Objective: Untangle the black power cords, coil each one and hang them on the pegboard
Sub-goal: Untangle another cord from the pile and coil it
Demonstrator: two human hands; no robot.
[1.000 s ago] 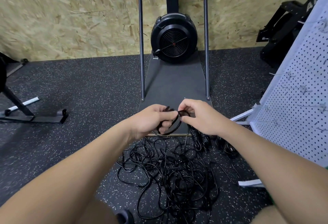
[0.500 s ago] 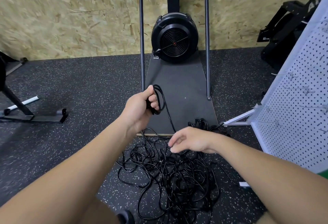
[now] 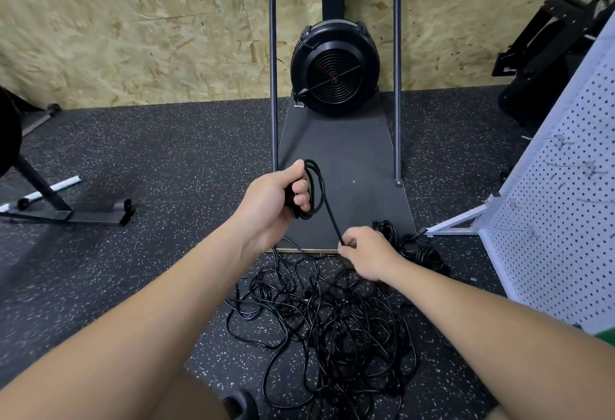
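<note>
A tangled heap of black power cords lies on the speckled rubber floor in front of me. My left hand grips a small coil of black cord with a few loops, held up above the heap. From that coil a taut strand runs down to my right hand, which pinches it just over the pile. Coiled cords lie on the floor to the right of that hand. The white pegboard leans at the right, with several metal hooks on it.
A black fan machine stands on a dark platform between two upright metal poles, against an OSB wall. A black equipment stand sits on the floor at left. More black equipment is at the far right.
My hands were together at the cord, then parted. The left hand rose with the coil. The right hand dropped to the pile and now pinches the strand leading from the coil.
</note>
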